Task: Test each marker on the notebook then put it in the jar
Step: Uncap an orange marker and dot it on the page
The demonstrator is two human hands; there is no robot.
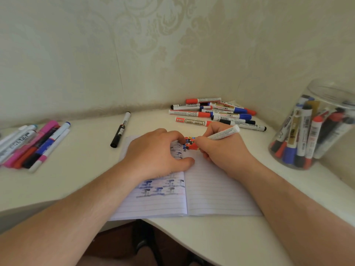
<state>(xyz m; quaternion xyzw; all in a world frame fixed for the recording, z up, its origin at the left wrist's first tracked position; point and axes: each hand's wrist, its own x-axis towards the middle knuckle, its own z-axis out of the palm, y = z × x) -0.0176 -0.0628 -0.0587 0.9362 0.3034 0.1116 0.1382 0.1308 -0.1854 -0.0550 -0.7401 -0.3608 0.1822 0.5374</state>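
An open lined notebook (pixel 211 191) lies on the white table, with blue and black marks on its left page and red, blue and black marks near the top of the fold. My right hand (pixel 222 150) grips a white marker (pixel 223 133) with its tip down among those marks. My left hand (pixel 157 150) rests on the left page with its fingers curled, and I cannot tell whether it holds a cap. A clear plastic jar (pixel 315 125) at the right holds several markers.
A pile of several markers (pixel 213 114) lies behind the notebook by the wall. One black marker (pixel 121 129) lies alone left of the notebook. More markers (pixel 32 144), some pink, lie at the far left. The table's curved front edge (pixel 172 233) is close to me.
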